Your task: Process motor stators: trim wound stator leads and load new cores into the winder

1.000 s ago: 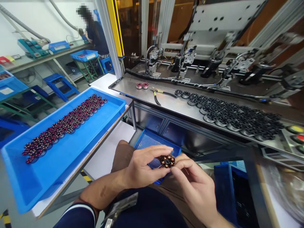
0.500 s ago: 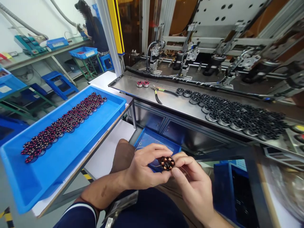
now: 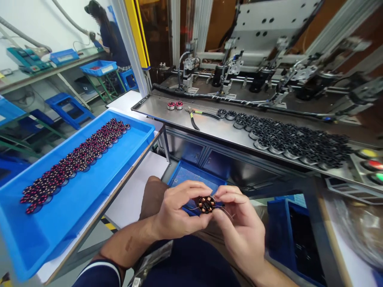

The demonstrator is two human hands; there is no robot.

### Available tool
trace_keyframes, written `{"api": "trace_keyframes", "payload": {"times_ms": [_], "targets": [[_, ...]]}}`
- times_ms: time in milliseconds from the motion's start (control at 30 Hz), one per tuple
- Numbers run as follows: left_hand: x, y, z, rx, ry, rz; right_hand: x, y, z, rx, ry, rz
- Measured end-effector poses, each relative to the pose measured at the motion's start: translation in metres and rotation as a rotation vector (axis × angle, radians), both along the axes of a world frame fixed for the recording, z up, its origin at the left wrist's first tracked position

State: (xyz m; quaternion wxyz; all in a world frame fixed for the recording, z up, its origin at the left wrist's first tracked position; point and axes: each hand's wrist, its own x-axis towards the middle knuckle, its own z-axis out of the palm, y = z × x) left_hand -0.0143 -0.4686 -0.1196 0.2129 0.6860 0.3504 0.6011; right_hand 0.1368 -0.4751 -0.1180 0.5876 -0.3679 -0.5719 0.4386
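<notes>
My left hand (image 3: 182,209) grips a small round motor stator (image 3: 206,204) between thumb and fingers, just above my lap. Its black core carries copper windings, and the wound face is turned up. Thin loose wire ends (image 3: 226,212) stick out at its right, and another runs out on the left. My right hand (image 3: 242,223) closes on the stator's right edge with the thumb below and the fingers above, beside those wire ends. How firmly its fingertips press is partly hidden.
A blue tray (image 3: 119,167) on the left holds rows of wound stators (image 3: 77,159). On the metal ledge are two red-topped stators (image 3: 175,105), cutting pliers (image 3: 194,119) and many black stators (image 3: 281,137). Machinery stands behind. Blue bins flank my knees; a person (image 3: 110,40) works at the far left.
The view has shifted slightly to the right. My right hand's fingers have spread a little and moved up beside the stator, while my left hand keeps its hold.
</notes>
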Motion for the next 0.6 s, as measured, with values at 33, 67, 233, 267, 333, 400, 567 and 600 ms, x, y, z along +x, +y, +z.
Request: {"api": "trace_keyframes", "payload": {"times_ms": [33,67,233,267,333,400,567,600], "targets": [[0.000,-0.001,0.000,-0.007,0.003,-0.003,-0.001,0.001,0.002,-0.005,-0.003,-0.012],[-0.001,-0.001,-0.001,-0.019,0.004,-0.006,-0.003,0.002,0.003,-0.033,0.005,-0.022],[-0.007,-0.004,-0.006,-0.137,-0.068,-0.041,-0.009,0.007,-0.003,-0.250,0.136,-0.014],[-0.009,-0.003,-0.007,-0.164,-0.099,-0.051,-0.009,0.008,-0.005,-0.268,0.161,0.007],[-0.011,-0.003,-0.008,-0.219,-0.152,-0.066,-0.009,0.007,-0.008,-0.281,0.189,0.064],[-0.013,-0.001,-0.008,-0.258,-0.180,-0.078,-0.008,0.005,-0.010,-0.266,0.188,0.114],[-0.010,0.000,-0.006,-0.277,-0.196,-0.117,-0.002,0.001,-0.004,-0.126,0.090,0.063],[-0.009,-0.001,-0.006,-0.278,-0.194,-0.117,-0.001,0.001,-0.002,-0.099,0.072,0.038]]}}
